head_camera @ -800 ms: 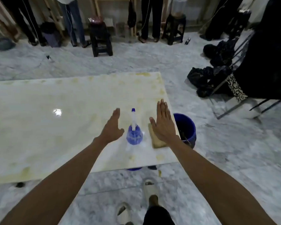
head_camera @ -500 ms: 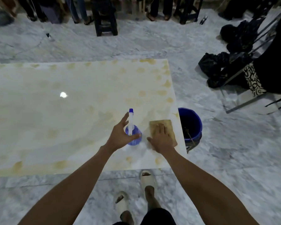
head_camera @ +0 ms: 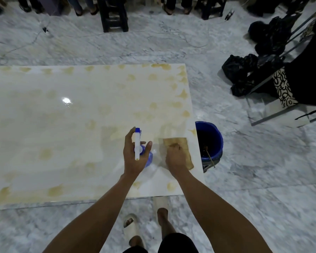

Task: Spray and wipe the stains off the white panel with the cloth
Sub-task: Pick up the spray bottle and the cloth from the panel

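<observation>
The person is standing at the near right corner of the white panel [head_camera: 66, 125], which is lying flat and low over the marble floor [head_camera: 263, 207], and both hands are working close together there. The left hand [head_camera: 133, 157] is closing around the spray bottle [head_camera: 138, 143], with the fingers wrapping the white neck and the thumb resting on the other side, while the blue body is showing under the palm; I think the bottle is being held upright like this so the nozzle can be aimed forward at the stains. The right hand [head_camera: 176, 157] is pressing down on the cloth [head_camera: 181, 145], with the fingers curled over its near edge, but I cannot tell if it is really gripping it or only holding it flat. The cloth is lying on the panel near the right edge, and it looks already dirty, with a dark mark near its middle. Just beside that edge, on the floor, one blue bucket [head_camera: 211, 132] is standing with dark water and a thin stick inside, probably for rinsing. I am counting one bottle, one cloth, one bucket and one panel. The yellow stains are many, mostly along the far, right and near borders, so the job seems only at the beginning.
</observation>
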A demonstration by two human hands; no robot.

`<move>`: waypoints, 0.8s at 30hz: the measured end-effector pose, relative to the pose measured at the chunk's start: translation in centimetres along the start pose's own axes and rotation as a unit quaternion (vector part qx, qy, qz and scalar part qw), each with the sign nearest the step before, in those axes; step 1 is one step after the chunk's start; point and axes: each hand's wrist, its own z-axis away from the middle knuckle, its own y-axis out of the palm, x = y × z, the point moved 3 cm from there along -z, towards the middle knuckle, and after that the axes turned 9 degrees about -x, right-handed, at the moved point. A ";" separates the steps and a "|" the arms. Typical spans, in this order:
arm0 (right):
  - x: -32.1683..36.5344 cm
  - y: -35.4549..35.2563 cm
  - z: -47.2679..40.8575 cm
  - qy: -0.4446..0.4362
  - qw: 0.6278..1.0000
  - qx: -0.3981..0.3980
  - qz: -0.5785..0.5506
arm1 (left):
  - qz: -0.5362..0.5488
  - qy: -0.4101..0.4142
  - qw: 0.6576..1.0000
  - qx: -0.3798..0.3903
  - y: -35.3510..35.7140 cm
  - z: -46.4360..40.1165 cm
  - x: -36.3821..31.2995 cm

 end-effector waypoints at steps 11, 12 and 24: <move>-5.4 -5.8 1.4 0.282 0.680 -0.007 -0.676 | 0.040 -0.086 0.995 0.018 0.1 -2.7 -1.0; -5.4 -6.7 1.8 0.256 0.617 0.035 -0.744 | 0.053 -0.114 0.992 0.021 -0.2 -3.1 -1.6; 1.6 -14.7 3.3 0.105 0.519 0.121 -0.839 | 0.118 -0.134 0.975 0.131 -6.1 -6.1 -7.7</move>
